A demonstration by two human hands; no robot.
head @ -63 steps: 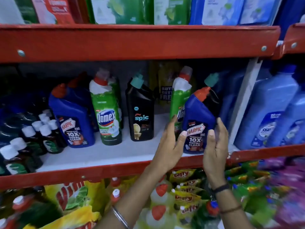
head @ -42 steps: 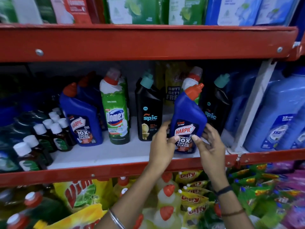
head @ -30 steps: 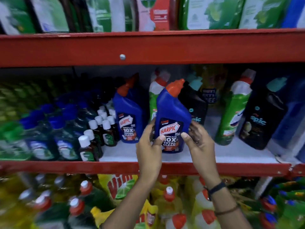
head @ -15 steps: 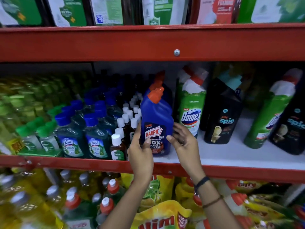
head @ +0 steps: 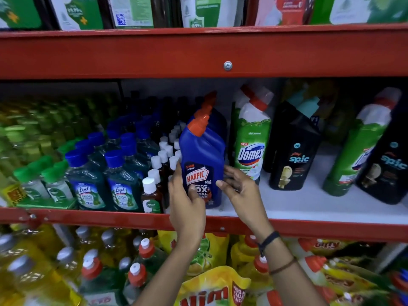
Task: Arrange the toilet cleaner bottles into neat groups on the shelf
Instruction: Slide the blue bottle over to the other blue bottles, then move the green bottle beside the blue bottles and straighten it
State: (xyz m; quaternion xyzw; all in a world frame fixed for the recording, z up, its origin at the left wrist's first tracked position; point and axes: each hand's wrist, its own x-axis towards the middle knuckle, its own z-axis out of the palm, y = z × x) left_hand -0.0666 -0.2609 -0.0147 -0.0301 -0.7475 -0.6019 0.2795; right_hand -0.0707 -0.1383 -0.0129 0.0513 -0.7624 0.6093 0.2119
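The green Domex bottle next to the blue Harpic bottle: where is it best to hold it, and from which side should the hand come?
Grip the Domex bottle around its labelled body, coming from the open shelf front. It stands upright, with the Harpic bottle close on one flank and a black Spic bottle on the other, so the sides look tight. The angled neck is probably a poorer hold.

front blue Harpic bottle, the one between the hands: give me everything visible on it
The front Harpic bottle is glossy blue plastic with an angled orange-red cap and a dark label reading HARPIC. It stands upright near the front edge of the white shelf board, in front of other blue bottles with the same caps. The left hand grips its lower left side, thumb across the label. The right hand is open at its right side; contact is unclear. Small white-capped brown bottles crowd its left.
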